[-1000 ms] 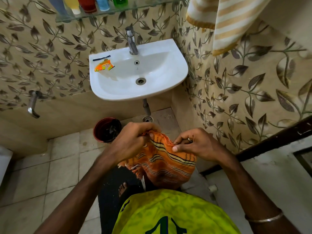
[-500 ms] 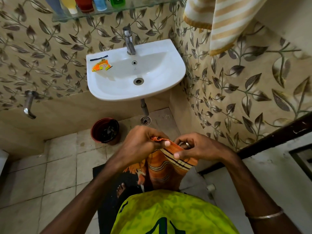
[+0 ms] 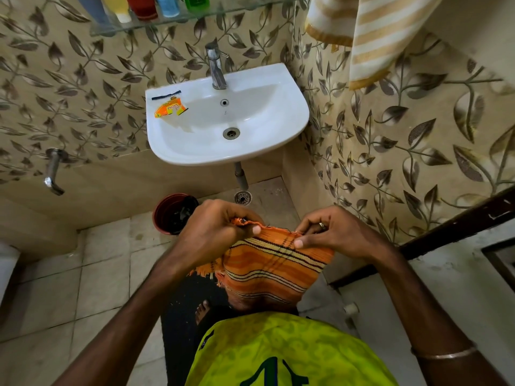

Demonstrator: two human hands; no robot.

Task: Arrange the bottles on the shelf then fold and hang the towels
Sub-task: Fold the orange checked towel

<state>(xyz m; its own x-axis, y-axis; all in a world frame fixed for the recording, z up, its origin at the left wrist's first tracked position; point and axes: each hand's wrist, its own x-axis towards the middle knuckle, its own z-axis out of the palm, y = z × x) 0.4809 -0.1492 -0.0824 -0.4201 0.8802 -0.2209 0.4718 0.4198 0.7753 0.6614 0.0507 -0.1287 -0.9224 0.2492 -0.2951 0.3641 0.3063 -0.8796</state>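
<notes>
An orange striped towel (image 3: 274, 270) hangs folded in front of my body. My left hand (image 3: 216, 229) pinches its top left corner and my right hand (image 3: 331, 235) pinches its top right edge, with the cloth stretched between them. A yellow and white striped towel (image 3: 370, 34) hangs at the top right against the wall. Several coloured bottles (image 3: 142, 6) stand in a row on the glass shelf (image 3: 195, 16) above the sink; their tops are cut off by the frame.
A white sink (image 3: 292, 107) with a tap (image 3: 216, 66) sits below the shelf, an orange sachet (image 3: 170, 108) on its rim. A dark red bucket (image 3: 174, 213) stands on the tiled floor under it. A wall tap (image 3: 53, 171) juts out at left. A dark door frame (image 3: 457, 229) runs at right.
My hands have drawn apart along the towel's top edge, spreading the folded cloth wider. The view has shifted slightly.
</notes>
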